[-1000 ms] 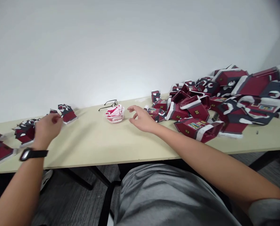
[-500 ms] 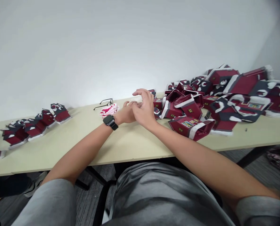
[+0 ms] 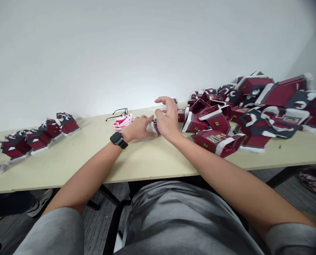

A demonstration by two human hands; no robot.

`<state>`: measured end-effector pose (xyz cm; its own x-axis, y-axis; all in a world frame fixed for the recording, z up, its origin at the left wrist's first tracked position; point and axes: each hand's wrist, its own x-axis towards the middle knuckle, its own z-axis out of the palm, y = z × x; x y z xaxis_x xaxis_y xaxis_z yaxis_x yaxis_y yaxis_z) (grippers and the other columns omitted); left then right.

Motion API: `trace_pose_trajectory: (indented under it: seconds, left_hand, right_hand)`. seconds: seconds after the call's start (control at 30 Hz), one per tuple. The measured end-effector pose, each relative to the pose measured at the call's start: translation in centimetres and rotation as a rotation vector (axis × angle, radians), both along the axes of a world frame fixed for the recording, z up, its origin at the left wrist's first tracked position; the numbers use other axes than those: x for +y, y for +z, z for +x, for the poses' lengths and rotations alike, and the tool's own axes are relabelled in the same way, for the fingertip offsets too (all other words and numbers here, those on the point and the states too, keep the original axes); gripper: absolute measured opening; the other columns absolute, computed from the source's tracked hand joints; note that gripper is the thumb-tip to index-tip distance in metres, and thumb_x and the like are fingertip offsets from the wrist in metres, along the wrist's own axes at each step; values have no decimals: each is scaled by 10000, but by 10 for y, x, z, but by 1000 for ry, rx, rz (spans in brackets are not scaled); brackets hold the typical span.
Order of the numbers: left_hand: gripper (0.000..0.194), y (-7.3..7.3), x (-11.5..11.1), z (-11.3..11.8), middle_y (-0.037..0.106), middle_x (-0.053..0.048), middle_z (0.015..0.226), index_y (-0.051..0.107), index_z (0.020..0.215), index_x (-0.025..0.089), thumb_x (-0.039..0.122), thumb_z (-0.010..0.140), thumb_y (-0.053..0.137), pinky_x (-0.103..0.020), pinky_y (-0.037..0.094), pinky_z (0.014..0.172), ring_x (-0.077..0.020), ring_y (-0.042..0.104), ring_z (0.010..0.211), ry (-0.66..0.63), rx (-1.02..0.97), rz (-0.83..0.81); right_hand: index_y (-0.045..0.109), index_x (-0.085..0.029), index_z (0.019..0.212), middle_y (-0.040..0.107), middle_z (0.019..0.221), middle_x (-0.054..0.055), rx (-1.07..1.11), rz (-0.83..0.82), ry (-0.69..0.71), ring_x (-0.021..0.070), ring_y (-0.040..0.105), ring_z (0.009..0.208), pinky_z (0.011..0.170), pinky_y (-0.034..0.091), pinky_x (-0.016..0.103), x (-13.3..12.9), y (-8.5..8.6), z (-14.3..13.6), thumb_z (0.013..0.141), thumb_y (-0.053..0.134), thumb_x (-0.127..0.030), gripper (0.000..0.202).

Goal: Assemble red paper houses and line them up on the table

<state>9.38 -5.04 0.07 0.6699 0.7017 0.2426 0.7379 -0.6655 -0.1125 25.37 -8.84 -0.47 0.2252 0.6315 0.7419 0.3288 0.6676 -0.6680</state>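
Observation:
A small toy house (image 3: 153,126) with grey, white and red surfaces shows in the gap between my hands, mostly hidden by them. My left hand (image 3: 140,128), with a black watch on its wrist, curls about the house's left side, thumb low at the front. My right hand (image 3: 168,119) covers its right side, the index finger arched up off it and the other fingers hidden. Just left of my left hand lies a crumpled pink-and-white cloth (image 3: 123,122).
Black-framed glasses (image 3: 120,114) rest by the wall behind the cloth. A heap of dark red toy houses (image 3: 218,122) fills the table's right side. Several more houses stand in a row (image 3: 38,141) at the left. The table's front edge (image 3: 158,180) is close to my body.
My hands have drawn slightly apart, so part of the toy house now shows between them. My left hand has shifted a little left, its fingers straighter.

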Motion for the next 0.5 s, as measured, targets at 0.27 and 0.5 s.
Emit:
trace_pose_trajectory:
  seconds: [0.27, 0.5]
  left_hand:
    - [666, 6, -4, -1, 684, -161, 990, 654, 1251, 139, 678, 861, 638, -406, 450, 829, -325, 642, 895, 68, 73, 53]
    - [637, 9, -9, 1, 690, -160, 960, 687, 1147, 140, 704, 859, 624, -370, 438, 728, -312, 660, 845, 98, 81, 60]
  right_hand:
    - [544, -268, 1053, 595, 1260, 80, 75, -71, -35, 272, 450, 1310, 1172, 308, 498, 1, 0, 0, 885, 430, -159, 231]
    - [544, -280, 1161, 455, 1487, 109, 56, -222, -46, 306, 239, 1507, 1189, 227, 646, 27, -14, 4, 1006, 340, -311, 258]
